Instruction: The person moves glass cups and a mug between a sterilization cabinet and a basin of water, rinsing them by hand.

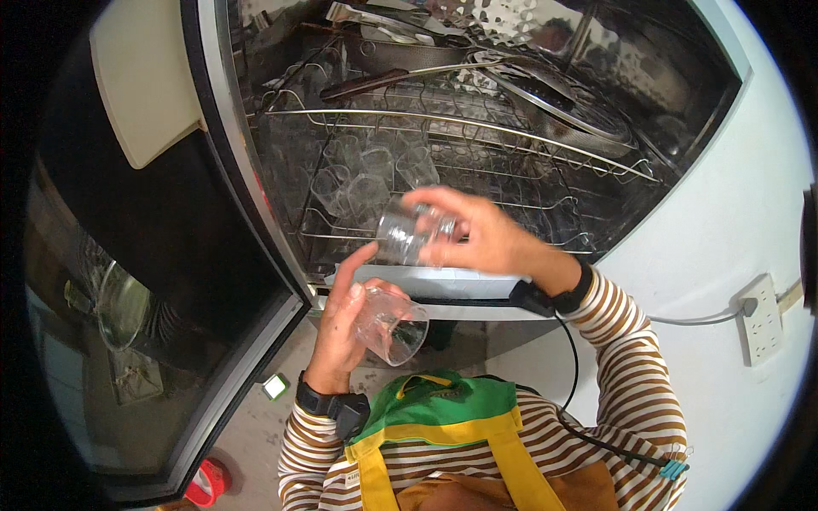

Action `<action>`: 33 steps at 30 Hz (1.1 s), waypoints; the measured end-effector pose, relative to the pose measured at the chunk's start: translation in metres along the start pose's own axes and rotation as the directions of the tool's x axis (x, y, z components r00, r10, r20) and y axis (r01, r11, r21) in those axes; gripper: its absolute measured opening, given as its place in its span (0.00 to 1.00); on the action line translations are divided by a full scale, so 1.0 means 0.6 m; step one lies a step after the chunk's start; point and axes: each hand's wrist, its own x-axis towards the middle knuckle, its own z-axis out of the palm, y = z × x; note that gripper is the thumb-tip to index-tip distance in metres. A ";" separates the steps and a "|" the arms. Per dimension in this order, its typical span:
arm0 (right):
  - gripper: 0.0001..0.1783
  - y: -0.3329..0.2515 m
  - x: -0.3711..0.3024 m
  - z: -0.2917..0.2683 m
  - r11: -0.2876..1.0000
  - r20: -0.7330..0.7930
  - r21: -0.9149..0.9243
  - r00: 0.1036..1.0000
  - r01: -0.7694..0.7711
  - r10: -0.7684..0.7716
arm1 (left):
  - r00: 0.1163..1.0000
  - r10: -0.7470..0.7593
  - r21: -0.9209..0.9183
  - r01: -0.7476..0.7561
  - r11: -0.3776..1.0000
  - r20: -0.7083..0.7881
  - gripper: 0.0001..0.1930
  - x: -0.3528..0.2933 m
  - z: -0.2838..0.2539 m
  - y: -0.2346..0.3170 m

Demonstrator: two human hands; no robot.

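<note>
My left hand (345, 324) grips a clear drinking glass (392, 326), tilted with its mouth toward the lower right, just below the cabinet's front edge. My right hand (477, 238) holds a second clear glass (407, 234) by its base, at the front of the lower wire rack (545, 204). Several more clear glasses (358, 183) stand on that rack, behind and to the left of my right hand.
The metal cabinet's glass door (162, 341) hangs open at the left. An upper wire rack (477, 123) carries a pan, lids and utensils. A white wall with a power socket (761, 319) and cable is at the right. A red object (209, 481) lies on the floor.
</note>
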 end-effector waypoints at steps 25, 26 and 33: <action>0.43 0.126 0.186 -0.048 0.641 0.051 -0.742 0.936 -0.198 0.349 | 0.988 -0.095 -0.076 0.086 0.993 -0.125 0.19 -0.087 -0.102 -0.014; 0.44 0.127 0.181 -0.049 0.639 0.056 -0.749 0.945 -0.173 0.322 | 0.988 -0.098 -0.072 0.089 0.993 -0.122 0.20 -0.086 -0.103 -0.015; 0.50 0.171 0.145 -0.074 0.631 0.016 -0.762 0.968 -0.150 0.249 | 0.989 -0.096 -0.049 0.091 0.995 -0.113 0.24 -0.064 -0.099 -0.026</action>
